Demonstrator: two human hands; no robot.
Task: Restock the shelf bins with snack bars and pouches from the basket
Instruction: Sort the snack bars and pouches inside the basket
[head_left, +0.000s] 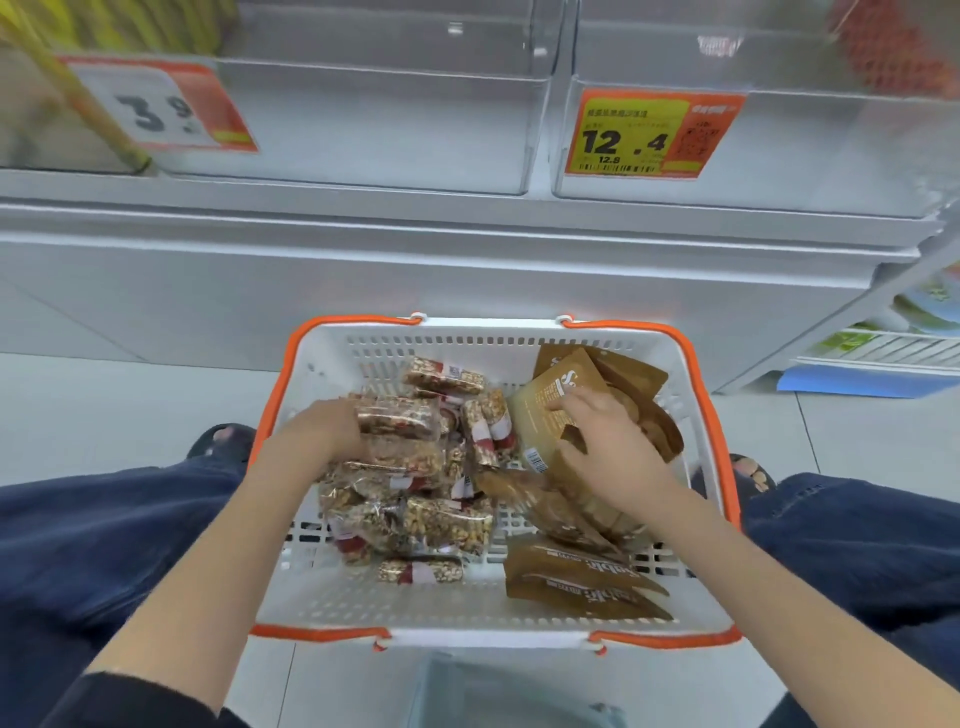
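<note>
A white basket (322, 358) with orange handles sits on the floor between my knees. Several clear-wrapped snack bars (415, 499) are piled in its left half. Brown pouches (582, 587) lie in its right half. My left hand (324, 431) grips a snack bar (397, 418) at the top of the pile. My right hand (608, 447) holds a brown pouch (540, 410) by its edge, thumb under and fingers on top. Above stand two clear shelf bins: the left bin (374, 130) and the right bin (810, 150), both looking bare inside.
An orange price tag (652, 132) reading 12.4 hangs on the right bin; another tag (166, 106) hangs at left. The white shelf ledge (467, 218) juts out above the basket. A lower rack (883, 353) with goods stands at right. A grey object (498, 696) lies below the basket.
</note>
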